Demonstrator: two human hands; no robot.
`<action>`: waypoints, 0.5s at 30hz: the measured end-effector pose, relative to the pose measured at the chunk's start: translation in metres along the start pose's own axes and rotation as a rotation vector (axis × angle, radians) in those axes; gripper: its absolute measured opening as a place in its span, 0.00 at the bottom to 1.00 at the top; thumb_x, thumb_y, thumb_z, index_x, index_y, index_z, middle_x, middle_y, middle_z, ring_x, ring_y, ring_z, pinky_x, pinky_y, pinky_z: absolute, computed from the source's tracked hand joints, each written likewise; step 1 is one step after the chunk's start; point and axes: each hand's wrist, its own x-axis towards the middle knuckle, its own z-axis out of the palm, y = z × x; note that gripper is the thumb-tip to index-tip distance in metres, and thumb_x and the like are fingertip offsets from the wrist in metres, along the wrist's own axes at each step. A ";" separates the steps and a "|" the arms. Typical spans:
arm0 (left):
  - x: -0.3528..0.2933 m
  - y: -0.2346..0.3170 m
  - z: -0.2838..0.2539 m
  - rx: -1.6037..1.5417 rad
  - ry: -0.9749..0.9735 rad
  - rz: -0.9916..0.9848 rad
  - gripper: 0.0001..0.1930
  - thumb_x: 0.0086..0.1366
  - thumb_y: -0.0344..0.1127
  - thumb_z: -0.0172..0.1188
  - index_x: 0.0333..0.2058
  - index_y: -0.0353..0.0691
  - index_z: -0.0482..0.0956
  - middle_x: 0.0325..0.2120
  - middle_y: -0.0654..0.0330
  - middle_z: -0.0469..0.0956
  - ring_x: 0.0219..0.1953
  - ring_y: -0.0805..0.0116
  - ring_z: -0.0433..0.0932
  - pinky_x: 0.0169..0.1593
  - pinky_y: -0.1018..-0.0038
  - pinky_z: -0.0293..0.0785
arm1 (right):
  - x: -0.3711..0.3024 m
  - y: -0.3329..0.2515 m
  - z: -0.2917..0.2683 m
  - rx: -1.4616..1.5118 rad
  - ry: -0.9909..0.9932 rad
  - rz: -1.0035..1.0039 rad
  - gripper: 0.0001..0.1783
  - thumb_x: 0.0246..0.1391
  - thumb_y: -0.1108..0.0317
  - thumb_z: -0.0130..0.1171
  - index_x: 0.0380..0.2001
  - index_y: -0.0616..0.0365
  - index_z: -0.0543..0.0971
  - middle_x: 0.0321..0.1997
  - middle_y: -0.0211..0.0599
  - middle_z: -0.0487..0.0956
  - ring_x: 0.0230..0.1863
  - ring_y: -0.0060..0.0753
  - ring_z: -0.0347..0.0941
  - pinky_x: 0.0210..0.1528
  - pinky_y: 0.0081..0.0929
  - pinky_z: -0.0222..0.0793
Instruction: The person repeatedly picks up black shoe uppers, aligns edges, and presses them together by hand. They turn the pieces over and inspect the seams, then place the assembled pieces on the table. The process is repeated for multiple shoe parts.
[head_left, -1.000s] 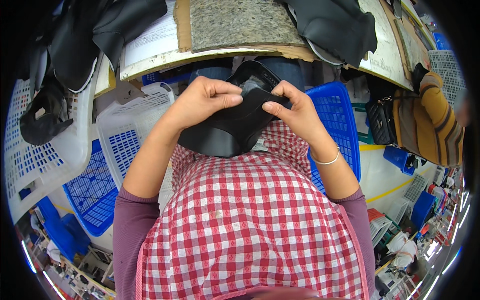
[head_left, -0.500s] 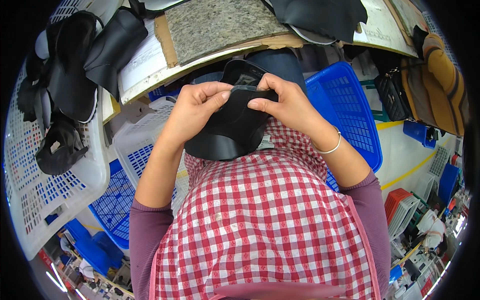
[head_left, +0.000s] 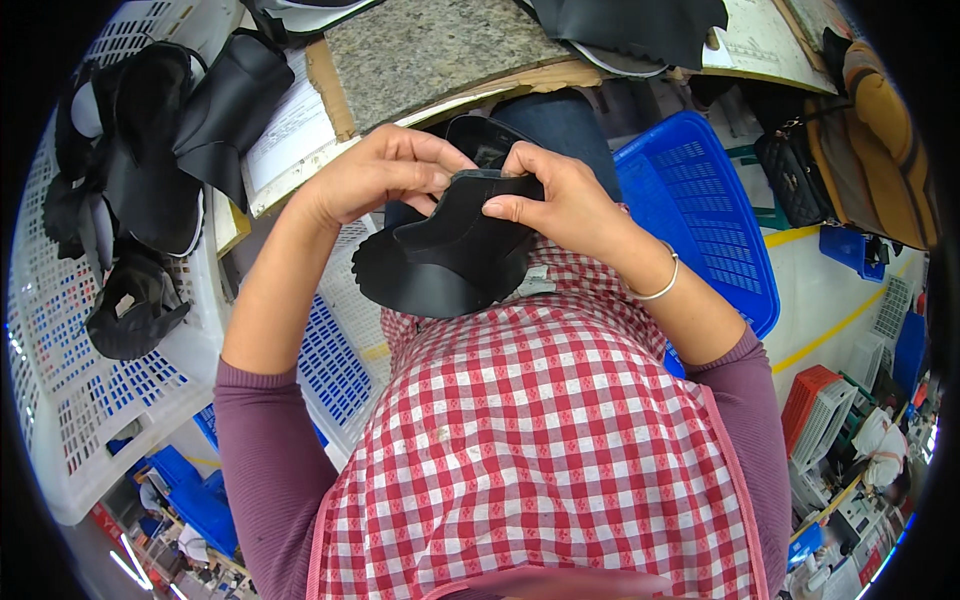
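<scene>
A black leather shoe upper [head_left: 460,240] rests above my lap, its scalloped lower edge turned toward the lower left. My left hand [head_left: 390,175] pinches the folded top edge of the upper between thumb and fingers. My right hand [head_left: 560,200] grips the same edge farther right, its thumb lying flat on the black face and its fingers behind. The inner side of the upper shows partly beyond my hands. What lies beneath my fingertips is hidden.
A stone slab [head_left: 440,50] lies on the worktable ahead. More black shoe uppers [head_left: 150,150] hang over a white basket [head_left: 120,400] at left; another black upper [head_left: 630,30] lies at the table's far edge. A blue basket [head_left: 690,210] stands right of my lap.
My left hand has shifted slightly up and left along the edge, its wrist and elbow farther out. The upper has turned a little, showing more of its scalloped edge. My right hand keeps its grip.
</scene>
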 end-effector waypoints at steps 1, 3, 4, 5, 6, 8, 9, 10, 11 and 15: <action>0.003 0.005 -0.004 -0.058 -0.050 -0.012 0.19 0.66 0.34 0.63 0.52 0.27 0.83 0.38 0.54 0.87 0.37 0.72 0.87 0.43 0.76 0.86 | 0.000 0.000 0.001 -0.010 0.012 -0.007 0.19 0.54 0.59 0.75 0.33 0.59 0.76 0.31 0.34 0.79 0.35 0.29 0.74 0.38 0.30 0.71; 0.008 0.014 -0.008 -0.146 -0.138 -0.044 0.20 0.66 0.34 0.63 0.52 0.27 0.82 0.37 0.51 0.87 0.38 0.69 0.88 0.42 0.75 0.87 | 0.001 0.000 0.003 -0.035 0.022 0.003 0.21 0.51 0.55 0.75 0.32 0.58 0.76 0.33 0.42 0.81 0.38 0.48 0.79 0.41 0.41 0.72; 0.010 0.018 -0.008 -0.117 -0.134 -0.063 0.18 0.67 0.34 0.64 0.50 0.26 0.83 0.36 0.49 0.87 0.38 0.67 0.89 0.40 0.74 0.88 | 0.001 -0.001 0.004 -0.036 0.021 -0.002 0.21 0.51 0.55 0.75 0.32 0.58 0.76 0.33 0.42 0.81 0.38 0.49 0.79 0.41 0.42 0.72; 0.012 0.021 -0.008 -0.063 -0.120 -0.094 0.17 0.68 0.34 0.65 0.50 0.27 0.83 0.36 0.50 0.87 0.37 0.68 0.89 0.39 0.75 0.88 | 0.001 -0.001 0.005 -0.046 0.019 0.001 0.21 0.51 0.54 0.75 0.32 0.58 0.76 0.33 0.43 0.81 0.38 0.49 0.79 0.41 0.42 0.72; 0.015 0.023 -0.006 0.000 -0.103 -0.118 0.16 0.68 0.34 0.65 0.49 0.27 0.84 0.36 0.51 0.87 0.36 0.69 0.88 0.39 0.75 0.87 | 0.001 -0.001 0.005 -0.056 0.016 0.009 0.21 0.51 0.54 0.75 0.32 0.58 0.76 0.33 0.43 0.81 0.38 0.49 0.79 0.41 0.42 0.72; 0.018 0.028 -0.004 0.105 -0.086 -0.146 0.15 0.69 0.34 0.65 0.48 0.28 0.84 0.35 0.53 0.87 0.34 0.71 0.87 0.37 0.77 0.87 | 0.002 -0.003 0.006 -0.063 0.018 0.003 0.21 0.51 0.54 0.75 0.32 0.58 0.76 0.33 0.43 0.81 0.38 0.50 0.79 0.41 0.43 0.72; 0.019 0.031 -0.003 0.147 -0.086 -0.154 0.14 0.70 0.34 0.66 0.48 0.29 0.85 0.35 0.55 0.87 0.33 0.73 0.87 0.37 0.78 0.87 | 0.002 -0.003 0.006 -0.066 0.019 -0.001 0.21 0.51 0.54 0.75 0.32 0.58 0.76 0.33 0.43 0.81 0.38 0.50 0.79 0.41 0.43 0.72; 0.020 0.033 -0.002 0.194 -0.079 -0.155 0.13 0.70 0.34 0.66 0.47 0.29 0.85 0.34 0.56 0.87 0.32 0.74 0.86 0.36 0.79 0.87 | 0.002 -0.004 0.006 -0.072 0.019 -0.003 0.21 0.51 0.54 0.75 0.32 0.58 0.76 0.33 0.43 0.81 0.38 0.50 0.79 0.41 0.43 0.72; 0.020 0.035 -0.002 0.218 -0.084 -0.163 0.13 0.70 0.34 0.66 0.47 0.30 0.85 0.34 0.58 0.87 0.32 0.76 0.85 0.36 0.79 0.86 | 0.002 -0.005 0.007 -0.077 0.019 -0.006 0.21 0.51 0.54 0.75 0.32 0.58 0.76 0.33 0.43 0.81 0.38 0.50 0.79 0.41 0.43 0.72; 0.020 0.037 0.000 0.279 -0.084 -0.173 0.12 0.70 0.33 0.66 0.47 0.31 0.85 0.33 0.62 0.86 0.30 0.80 0.83 0.35 0.81 0.85 | 0.002 -0.005 0.008 -0.079 0.008 -0.002 0.21 0.51 0.54 0.75 0.32 0.58 0.76 0.32 0.44 0.82 0.38 0.51 0.79 0.41 0.44 0.72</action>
